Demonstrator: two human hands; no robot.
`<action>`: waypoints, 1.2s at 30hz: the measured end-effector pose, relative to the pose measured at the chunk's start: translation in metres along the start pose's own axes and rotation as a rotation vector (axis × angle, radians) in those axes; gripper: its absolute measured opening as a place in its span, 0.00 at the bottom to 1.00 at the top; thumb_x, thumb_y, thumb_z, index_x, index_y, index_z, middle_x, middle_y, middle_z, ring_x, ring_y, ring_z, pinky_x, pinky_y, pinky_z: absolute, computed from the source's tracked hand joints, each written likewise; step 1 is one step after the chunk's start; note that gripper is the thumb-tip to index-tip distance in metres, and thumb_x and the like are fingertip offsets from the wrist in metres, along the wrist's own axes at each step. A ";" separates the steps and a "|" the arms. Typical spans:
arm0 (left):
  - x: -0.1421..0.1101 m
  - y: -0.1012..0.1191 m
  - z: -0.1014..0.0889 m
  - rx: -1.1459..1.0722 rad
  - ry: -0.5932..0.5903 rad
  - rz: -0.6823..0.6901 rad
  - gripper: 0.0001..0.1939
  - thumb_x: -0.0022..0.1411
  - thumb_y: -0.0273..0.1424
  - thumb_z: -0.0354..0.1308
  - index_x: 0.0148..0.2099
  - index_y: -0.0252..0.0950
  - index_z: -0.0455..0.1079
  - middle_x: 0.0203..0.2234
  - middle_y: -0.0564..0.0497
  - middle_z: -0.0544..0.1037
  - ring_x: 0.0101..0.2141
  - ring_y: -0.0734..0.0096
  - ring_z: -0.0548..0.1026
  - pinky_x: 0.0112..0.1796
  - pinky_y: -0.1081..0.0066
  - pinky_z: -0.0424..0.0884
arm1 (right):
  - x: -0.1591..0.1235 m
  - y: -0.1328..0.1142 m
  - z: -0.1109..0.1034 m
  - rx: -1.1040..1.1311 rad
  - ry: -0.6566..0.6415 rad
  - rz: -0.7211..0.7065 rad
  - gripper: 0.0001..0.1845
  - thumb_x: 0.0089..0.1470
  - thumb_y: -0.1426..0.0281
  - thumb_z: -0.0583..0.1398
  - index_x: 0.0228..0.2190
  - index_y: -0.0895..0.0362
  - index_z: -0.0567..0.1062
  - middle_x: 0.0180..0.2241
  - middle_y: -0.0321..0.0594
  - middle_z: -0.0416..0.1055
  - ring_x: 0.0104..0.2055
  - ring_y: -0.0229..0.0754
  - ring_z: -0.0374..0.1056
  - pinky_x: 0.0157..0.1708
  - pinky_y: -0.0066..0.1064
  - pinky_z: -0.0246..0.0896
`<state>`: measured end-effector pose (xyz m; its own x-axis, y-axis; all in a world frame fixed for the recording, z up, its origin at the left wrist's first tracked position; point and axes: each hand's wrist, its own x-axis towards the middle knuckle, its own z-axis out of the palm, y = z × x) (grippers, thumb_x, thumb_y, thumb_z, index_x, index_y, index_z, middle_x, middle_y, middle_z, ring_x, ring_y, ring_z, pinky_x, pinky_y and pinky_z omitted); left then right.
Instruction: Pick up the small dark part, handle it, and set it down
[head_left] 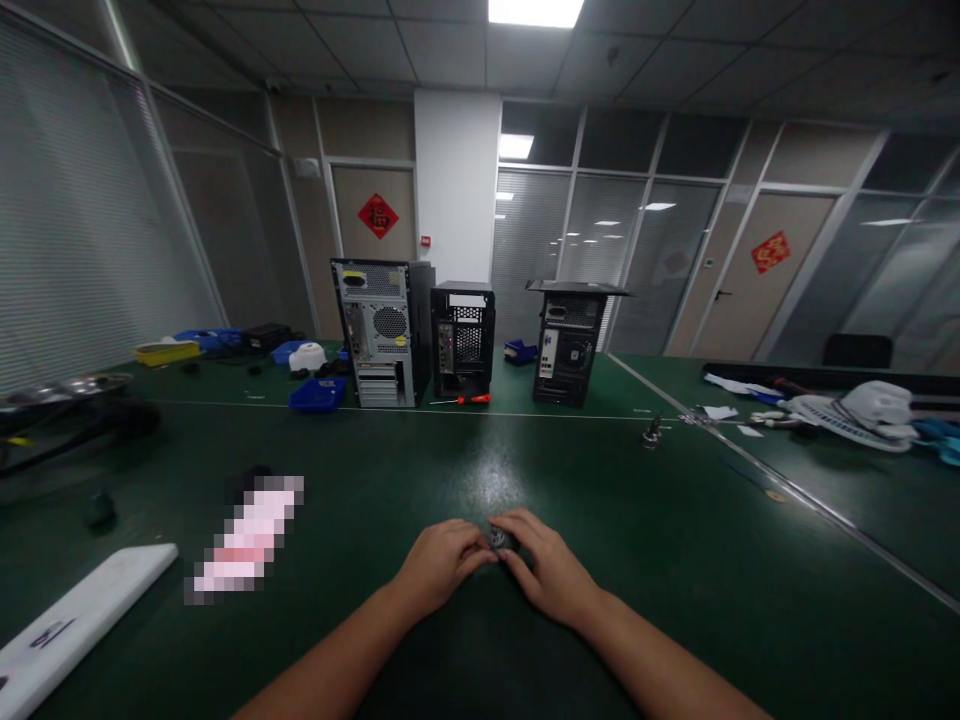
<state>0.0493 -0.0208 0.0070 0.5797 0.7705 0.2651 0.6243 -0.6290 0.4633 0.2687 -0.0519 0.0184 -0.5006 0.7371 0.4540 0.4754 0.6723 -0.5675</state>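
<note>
Low over the green table, my left hand (439, 565) and my right hand (555, 570) meet at a small dark grey rounded part (500, 538). Its kind is too small to make out. My right fingers and thumb curve round its right side and top. The fingertips of my left hand are pinched together against its left edge. Much of the part is hidden behind my fingers. I cannot tell whether it rests on the table or is lifted slightly.
Three computer cases (390, 335) stand at the back, with an orange-handled screwdriver (474, 399) before the middle one. A blue tray (318, 394) lies left of them. A small metal part (652, 433) stands at right. A white slab (90, 610) lies front left, near a blurred-out pink item (251, 540).
</note>
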 end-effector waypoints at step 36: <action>-0.008 0.015 -0.009 -0.121 -0.009 0.035 0.14 0.71 0.36 0.54 0.42 0.38 0.80 0.33 0.50 0.80 0.37 0.68 0.76 0.41 0.73 0.66 | -0.003 -0.013 0.005 -0.141 0.044 0.063 0.07 0.57 0.71 0.60 0.39 0.54 0.74 0.37 0.39 0.76 0.40 0.42 0.72 0.42 0.32 0.64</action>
<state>0.0495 -0.0357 0.0193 0.6052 0.7469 0.2754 0.5362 -0.6382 0.5524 0.2606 -0.0635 0.0214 -0.4356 0.7784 0.4519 0.6030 0.6252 -0.4955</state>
